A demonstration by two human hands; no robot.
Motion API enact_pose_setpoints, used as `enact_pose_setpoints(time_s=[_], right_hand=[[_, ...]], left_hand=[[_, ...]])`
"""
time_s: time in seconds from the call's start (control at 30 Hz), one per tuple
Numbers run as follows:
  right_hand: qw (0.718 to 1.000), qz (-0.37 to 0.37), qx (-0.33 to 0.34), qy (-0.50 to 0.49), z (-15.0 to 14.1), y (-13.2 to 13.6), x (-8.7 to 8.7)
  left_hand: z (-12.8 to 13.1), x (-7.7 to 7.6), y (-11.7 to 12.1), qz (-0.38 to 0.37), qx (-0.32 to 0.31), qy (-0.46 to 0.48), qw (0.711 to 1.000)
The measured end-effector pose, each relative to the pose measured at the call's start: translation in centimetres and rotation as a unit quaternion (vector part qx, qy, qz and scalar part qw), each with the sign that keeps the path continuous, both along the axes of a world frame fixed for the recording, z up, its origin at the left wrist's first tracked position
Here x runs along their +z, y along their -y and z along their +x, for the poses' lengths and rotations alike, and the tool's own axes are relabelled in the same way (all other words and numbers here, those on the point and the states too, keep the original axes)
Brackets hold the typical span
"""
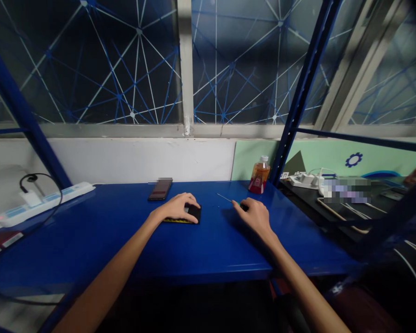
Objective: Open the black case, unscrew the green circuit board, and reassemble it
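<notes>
My left hand (178, 207) grips a flat black rectangular device (195, 212) lying on the blue table, thumb and fingers curved over it. A yellow strip shows along the device's near edge, and the hand hides much of its top. In my right hand (254, 215) is a thin screwdriver (224, 197), its slim metal shaft pointing left and away from me. Most of its handle is hidden in the fingers; a bit of green shows. Between the hands, a few tiny specks (218, 206), perhaps screws, lie on the table. The screwdriver tip is apart from the device.
A dark phone (160, 189) lies behind my left hand. At the back right stands a drink bottle (259, 175). A white power strip (48, 203) with a black cable (60, 199) is at left, near a red box (2, 243). Blue posts (298, 92) flank the table (201, 254).
</notes>
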State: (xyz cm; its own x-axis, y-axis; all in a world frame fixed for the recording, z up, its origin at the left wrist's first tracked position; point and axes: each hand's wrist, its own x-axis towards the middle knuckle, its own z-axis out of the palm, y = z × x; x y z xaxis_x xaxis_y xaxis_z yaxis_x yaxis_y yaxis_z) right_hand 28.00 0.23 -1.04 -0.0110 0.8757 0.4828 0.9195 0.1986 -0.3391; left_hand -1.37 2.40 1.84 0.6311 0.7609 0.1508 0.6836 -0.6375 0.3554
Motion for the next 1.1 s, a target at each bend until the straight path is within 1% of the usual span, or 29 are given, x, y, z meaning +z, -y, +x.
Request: enact_pose_setpoints(time_s=[0.1, 0.27, 0.33, 0.43, 0.53, 0.73, 0.93, 1.0, 1.1], right_hand=[[1.0, 0.013, 0.011, 0.001, 0.0, 0.0, 0.0], [1.0, 0.023, 0.019, 0.001, 0.0, 0.0, -0.1], [0.999, 0.026, 0.025, 0.004, 0.1, 0.0, -0.2], [0.999, 0.029, 0.029, 0.006, 0.1, -0.1, -0.1], [0.999, 0.029, 0.03, 0.006, 0.1, -0.1, -0.1], [0.999, 0.031, 0.032, 0.006, 0.0, -0.1, -0.3], [0.999, 0.03, 0.039, 0.018, -0.2, 0.1, -0.3], [0.998, 0.033, 0.04, 0.019, -0.2, 0.1, -0.3], [0.998, 0.036, 0.043, 0.018, -0.2, 0.0, -0.3]], left_hand=[[-0.5, 0.2, 0.0, -0.019, -0.006, -0.022, 1.0], [-0.4, -0.7, -0.4, 0.0, 0.006, -0.029, 1.0], [-0.1, -1.3, -0.6, 0.022, 0.024, -0.033, 0.999], [0.6, -2.0, -0.7, 0.077, 0.059, -0.041, 0.994], [1.0, -2.5, -0.7, 0.098, 0.07, -0.052, 0.991], [1.1, -2.3, -0.5, 0.073, 0.078, -0.073, 0.992], [1.3, -2.0, -0.2, 0.122, 0.106, -0.099, 0.982], [1.3, -2.0, -0.1, 0.137, 0.126, -0.115, 0.976], [1.2, -1.9, 0.0, 0.166, 0.185, -0.134, 0.959]])
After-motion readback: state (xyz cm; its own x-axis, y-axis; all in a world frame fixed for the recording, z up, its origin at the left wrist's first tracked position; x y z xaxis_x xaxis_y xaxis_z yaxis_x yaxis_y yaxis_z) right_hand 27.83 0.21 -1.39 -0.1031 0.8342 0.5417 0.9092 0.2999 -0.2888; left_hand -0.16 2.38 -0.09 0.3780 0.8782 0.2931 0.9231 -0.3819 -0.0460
